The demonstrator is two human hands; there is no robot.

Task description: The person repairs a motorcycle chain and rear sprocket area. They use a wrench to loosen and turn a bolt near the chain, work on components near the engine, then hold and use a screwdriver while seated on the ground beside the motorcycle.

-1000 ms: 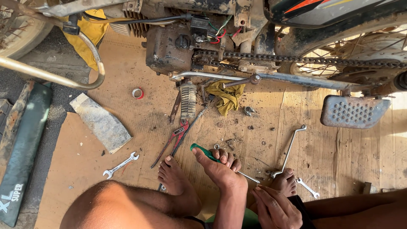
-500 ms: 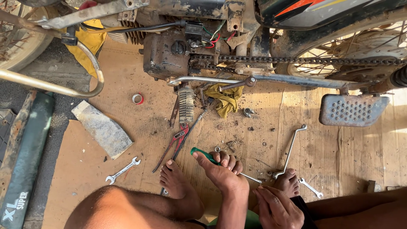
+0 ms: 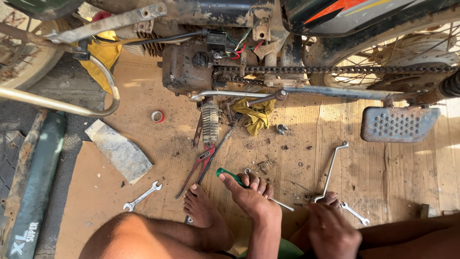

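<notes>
left hand (image 3: 249, 194): wrapped round the green-handled screwdriver (image 3: 229, 175), which lay on the wooden floor (image 3: 297, 163) just below the motorcycle (image 3: 268, 57)
right hand (image 3: 330, 230): curled on the floor, can't tell if it gripped anything; bent wrench (image 3: 330, 169) right beside
nearby: red pliers (image 3: 201, 163), yellow rag (image 3: 256, 115)

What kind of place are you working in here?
Probably an informal motorcycle repair spot, worked on the floor. A motorcycle with exposed drive chain stands over a plywood floor strewn with wrenches, red-handled pliers and loose bolts.
</notes>
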